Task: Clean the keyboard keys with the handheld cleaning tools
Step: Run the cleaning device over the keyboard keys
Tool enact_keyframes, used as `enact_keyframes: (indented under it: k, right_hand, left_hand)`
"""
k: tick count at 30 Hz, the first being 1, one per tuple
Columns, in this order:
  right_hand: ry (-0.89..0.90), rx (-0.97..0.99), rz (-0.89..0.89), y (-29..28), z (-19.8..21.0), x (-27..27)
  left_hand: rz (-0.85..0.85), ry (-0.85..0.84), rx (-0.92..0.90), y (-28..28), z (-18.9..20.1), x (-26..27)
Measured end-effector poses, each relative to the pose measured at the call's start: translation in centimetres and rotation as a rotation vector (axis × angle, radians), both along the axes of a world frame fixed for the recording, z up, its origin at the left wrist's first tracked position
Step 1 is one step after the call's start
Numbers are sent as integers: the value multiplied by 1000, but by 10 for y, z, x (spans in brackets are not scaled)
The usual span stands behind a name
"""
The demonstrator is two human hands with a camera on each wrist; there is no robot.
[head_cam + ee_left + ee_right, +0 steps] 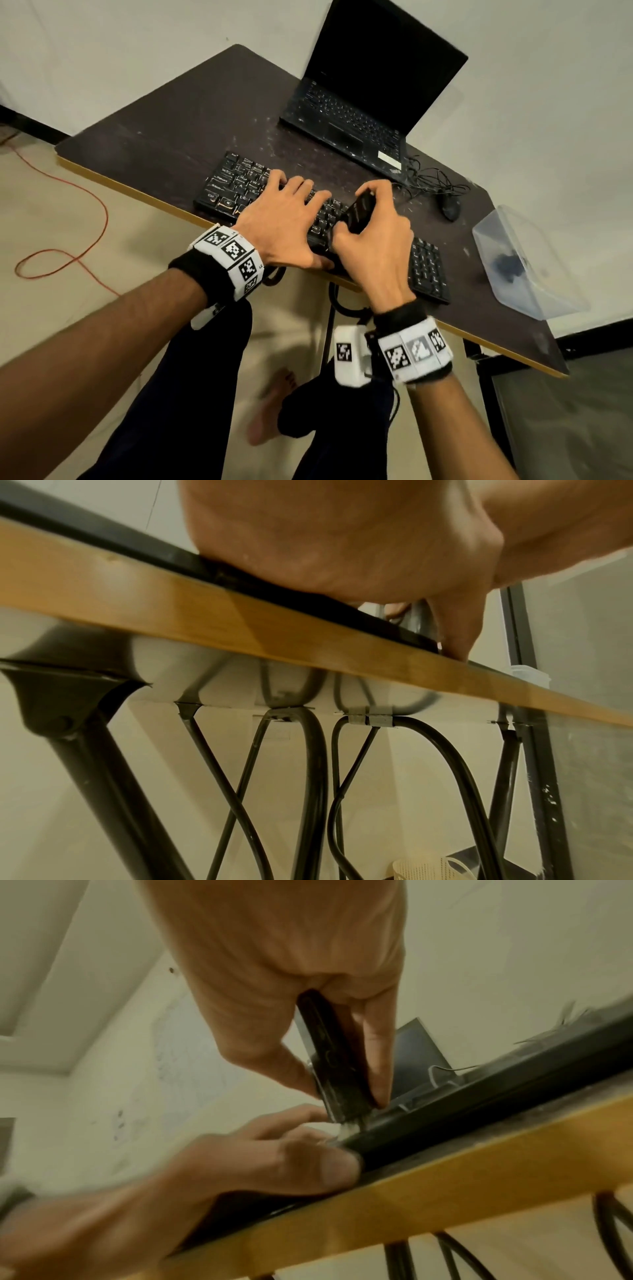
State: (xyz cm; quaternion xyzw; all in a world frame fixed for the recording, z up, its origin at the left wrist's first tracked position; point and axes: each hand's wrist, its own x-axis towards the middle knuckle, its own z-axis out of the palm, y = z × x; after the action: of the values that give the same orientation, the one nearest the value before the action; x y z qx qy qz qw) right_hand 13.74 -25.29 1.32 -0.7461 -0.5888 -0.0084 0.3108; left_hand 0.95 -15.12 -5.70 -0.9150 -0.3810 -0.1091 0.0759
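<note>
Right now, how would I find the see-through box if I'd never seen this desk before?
Start at the dark table and find the open laptop at its back. Come toward the table's right end, past the black mouse with its tangled cord, to the clear plastic container. It is the only see-through thing there, and something dark lies inside it.

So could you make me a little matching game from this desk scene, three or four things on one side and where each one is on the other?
Things:
1. cleaning brush
2. left hand
3. laptop
4. clear plastic box

Places or states:
A. open, screen dark, at the back of the table
B. gripped by the right hand, bristles down on the keyboard
C. near the table's right end
D. spread flat on the keyboard's keys

Pairs: 1-B, 2-D, 3-A, 4-C
</note>
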Motion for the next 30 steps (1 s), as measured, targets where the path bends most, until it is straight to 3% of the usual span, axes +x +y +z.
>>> enact_keyframes:
  k: [2,6,11,19,26,30]
  right_hand:
    - [31,8,-37,6,5,2]
    - [-16,-24,80,-17,2,-8]
    - [-1,-27,-8,-4,6,1]
    - [48,4,35,-16,0,1]
    - [115,-53,-62,27,18,16]
    - [57,-142,63,-3,12,15]
  left_hand:
    - [-2,-10,-11,3,2,0]
    - [-17,-30,-9,5,-1,0]
    - [-19,-19,-9,5,5,-1]
    - [-19,89,32,32,18,-52]
    - [-52,31,55,29,8,-52]
    - [-23,50,50,28,6,-53]
